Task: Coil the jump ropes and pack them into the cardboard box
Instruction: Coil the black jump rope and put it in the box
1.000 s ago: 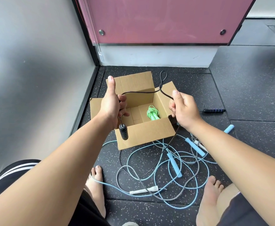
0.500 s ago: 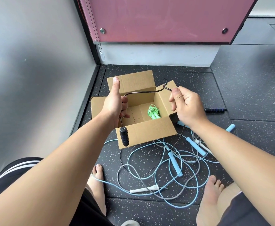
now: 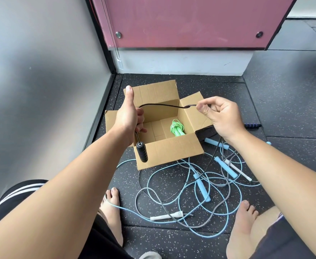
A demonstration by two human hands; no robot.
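Note:
An open cardboard box [image 3: 169,153] sits on the floor with a coiled green jump rope [image 3: 176,128] inside. My left hand [image 3: 128,118] grips the black rope [image 3: 159,105] above the box, thumb up; one black handle [image 3: 141,151] dangles below it. My right hand [image 3: 219,116] pinches the same black cord to the right, over the box's right flap. The cord runs down from there to the floor. The other black handle [image 3: 252,125] lies on the floor behind my right hand.
Light blue jump ropes [image 3: 202,186] and a grey rope with white handles [image 3: 167,216] lie tangled on the dark speckled floor in front of the box. My bare feet [image 3: 111,206] flank the tangle. A grey wall stands at left, a pink panel behind.
The loop of black cord that stood up between my hands has been pulled flatter. My right hand has risen and shifted right, drawing the cord taut from my left hand.

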